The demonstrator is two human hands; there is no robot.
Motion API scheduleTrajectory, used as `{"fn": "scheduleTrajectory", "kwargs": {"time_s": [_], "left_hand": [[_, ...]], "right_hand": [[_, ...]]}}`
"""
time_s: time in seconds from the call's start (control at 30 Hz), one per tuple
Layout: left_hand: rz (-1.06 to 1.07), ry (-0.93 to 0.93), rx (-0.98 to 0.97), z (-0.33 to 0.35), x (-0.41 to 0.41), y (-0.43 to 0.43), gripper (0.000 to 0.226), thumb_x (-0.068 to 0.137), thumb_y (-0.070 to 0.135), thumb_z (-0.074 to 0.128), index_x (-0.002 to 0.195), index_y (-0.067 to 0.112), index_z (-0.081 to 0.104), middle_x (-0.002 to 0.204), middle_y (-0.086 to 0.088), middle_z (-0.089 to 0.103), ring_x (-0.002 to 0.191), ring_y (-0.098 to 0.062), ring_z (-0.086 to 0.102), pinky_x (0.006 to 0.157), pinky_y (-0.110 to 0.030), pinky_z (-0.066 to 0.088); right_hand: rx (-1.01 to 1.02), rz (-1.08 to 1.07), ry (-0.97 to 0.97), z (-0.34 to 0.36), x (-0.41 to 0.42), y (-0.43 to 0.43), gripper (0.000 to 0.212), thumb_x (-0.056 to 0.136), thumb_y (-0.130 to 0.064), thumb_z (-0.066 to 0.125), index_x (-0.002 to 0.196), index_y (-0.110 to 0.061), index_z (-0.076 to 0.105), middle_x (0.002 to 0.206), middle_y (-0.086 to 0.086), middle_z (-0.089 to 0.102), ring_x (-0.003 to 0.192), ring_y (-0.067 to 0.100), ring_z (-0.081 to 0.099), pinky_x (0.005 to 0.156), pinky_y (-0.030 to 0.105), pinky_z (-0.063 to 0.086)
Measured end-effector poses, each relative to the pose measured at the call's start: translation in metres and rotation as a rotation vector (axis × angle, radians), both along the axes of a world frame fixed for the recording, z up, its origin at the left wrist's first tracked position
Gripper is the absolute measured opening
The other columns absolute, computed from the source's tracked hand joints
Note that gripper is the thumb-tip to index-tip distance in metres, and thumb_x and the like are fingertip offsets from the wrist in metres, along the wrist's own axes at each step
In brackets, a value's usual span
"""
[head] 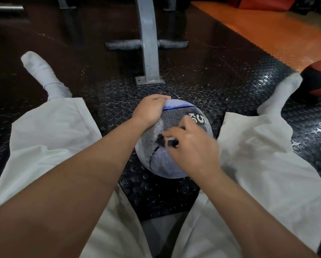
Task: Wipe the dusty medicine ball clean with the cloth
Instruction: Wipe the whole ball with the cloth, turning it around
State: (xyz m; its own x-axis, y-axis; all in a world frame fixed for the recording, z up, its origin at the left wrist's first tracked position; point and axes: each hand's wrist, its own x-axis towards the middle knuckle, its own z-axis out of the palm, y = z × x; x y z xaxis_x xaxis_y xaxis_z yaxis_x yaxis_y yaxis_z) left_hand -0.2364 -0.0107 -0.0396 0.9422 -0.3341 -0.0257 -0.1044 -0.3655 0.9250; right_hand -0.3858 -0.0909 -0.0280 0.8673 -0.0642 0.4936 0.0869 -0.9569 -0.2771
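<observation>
Studded floor [221, 75]; medicine ball [161, 164], "5 KG" label [198, 118]

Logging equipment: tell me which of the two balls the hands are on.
The grey-and-blue ball marked 5 KG, between the legs: left hand grips its top, right hand presses a cloth on it. The red-and-black ball by the right foot is untouched.

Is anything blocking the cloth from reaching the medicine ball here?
Nothing visible does. The right hand holds the dark cloth against the medicine ball. Only the left hand, gripping its upper far side, covers a patch of surface.
</observation>
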Motion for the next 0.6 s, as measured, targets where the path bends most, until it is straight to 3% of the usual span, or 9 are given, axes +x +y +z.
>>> {"fn": "scheduleTrajectory", "kwargs": {"time_s": [0.13, 0.27, 0.4, 0.5, 0.6], "left_hand": [[0.03, 0.0, 0.038, 0.001, -0.003, -0.005, 0.03, 0.095, 0.023, 0.04, 0.092, 0.037, 0.066, 0.104, 0.009, 0.067, 0.095, -0.015, 0.061, 0.094, -0.036, 0.047], [0.035, -0.026, 0.131, 0.007, -0.005, -0.013, 0.036, 0.097, 0.025, 0.038, 0.11, 0.029, 0.071, 0.117, 0.007, 0.066, 0.105, -0.016, 0.059, 0.098, -0.033, 0.044], [-0.009, -0.044, 0.12, 0.009, -0.005, -0.013, 0.034, 0.094, 0.028, 0.039, 0.106, 0.029, 0.071, 0.12, 0.005, 0.067, 0.109, -0.017, 0.059, 0.102, -0.037, 0.043], [-0.029, -0.051, 0.115, 0.007, -0.007, -0.011, 0.034, 0.097, 0.023, 0.038, 0.105, 0.031, 0.07, 0.117, 0.005, 0.067, 0.105, -0.017, 0.06, 0.099, -0.037, 0.045], [-0.011, -0.04, 0.072, 0.004, -0.008, -0.007, 0.031, 0.098, 0.023, 0.038, 0.097, 0.036, 0.066, 0.108, 0.01, 0.067, 0.103, -0.018, 0.062, 0.099, -0.038, 0.046]], "right_hand": [[0.179, -0.176, -0.016, -0.002, -0.004, -0.017, 0.014, 0.076, -0.024, 0.075, 0.09, -0.023, 0.074, 0.088, 0.006, 0.056, 0.068, 0.031, 0.06, 0.05, 0.038, 0.051], [0.092, -0.136, -0.051, -0.007, -0.005, -0.01, 0.018, 0.068, -0.018, 0.079, 0.086, -0.02, 0.074, 0.082, 0.009, 0.057, 0.06, 0.03, 0.058, 0.044, 0.03, 0.044], [-0.102, -0.005, -0.005, -0.006, -0.009, 0.007, 0.022, 0.056, -0.025, 0.065, 0.075, -0.022, 0.074, 0.075, 0.007, 0.054, 0.055, 0.027, 0.056, 0.041, 0.024, 0.031], [-0.075, -0.017, -0.001, -0.001, -0.006, -0.002, 0.017, 0.061, -0.021, 0.069, 0.078, -0.02, 0.074, 0.078, 0.009, 0.055, 0.056, 0.029, 0.056, 0.04, 0.027, 0.036], [0.004, -0.201, 0.033, 0.012, 0.008, -0.024, 0.018, 0.08, -0.017, 0.069, 0.097, -0.022, 0.073, 0.096, 0.011, 0.056, 0.075, 0.034, 0.06, 0.057, 0.036, 0.046]]}}
